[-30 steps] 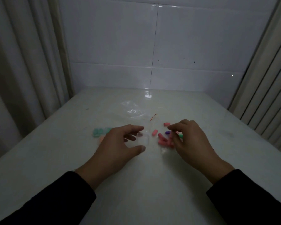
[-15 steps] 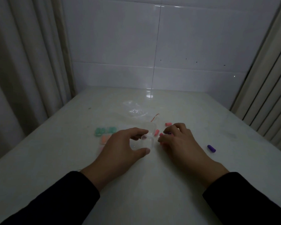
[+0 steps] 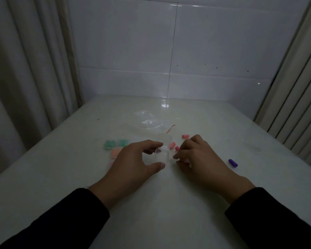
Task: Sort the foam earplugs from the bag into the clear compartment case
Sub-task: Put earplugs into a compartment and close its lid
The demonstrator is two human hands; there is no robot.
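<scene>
The left hand [image 3: 133, 162] curls thumb and forefinger round a small clear plastic compartment case [image 3: 161, 155] on the pale glossy table [image 3: 151, 212]. Just right of that grip, the right hand [image 3: 199, 159] bends its fingers low beside the case — whether they pinch anything cannot be told. Pink foam earplugs [image 3: 172, 145] lie just beyond; a purple foam earplug [image 3: 232, 162] sits well right — green ones [image 3: 115, 143] left.

Head camera looks forward and down, close over the table [image 3: 151, 212].
</scene>
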